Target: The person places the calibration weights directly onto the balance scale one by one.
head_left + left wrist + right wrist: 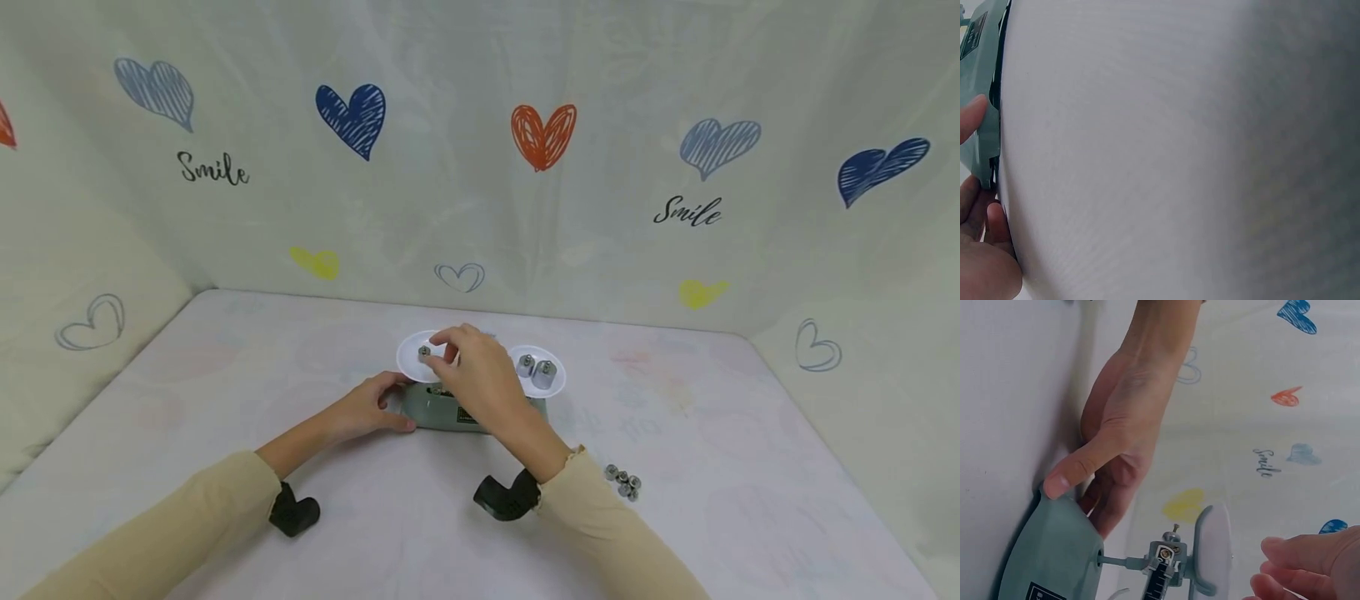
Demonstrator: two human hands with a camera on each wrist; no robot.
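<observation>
Where the scale (pixel 435 411) ends, the left hand (pixel 371 407) grips it.

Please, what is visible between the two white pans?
In the head view, the right hand appears between the left pan and right pan, hiding much behind it.

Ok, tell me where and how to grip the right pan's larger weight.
Pinch the larger weight by its top knob, probably best from above: it stands upright, and the smaller weight crowds its left side on the right pan.
</observation>
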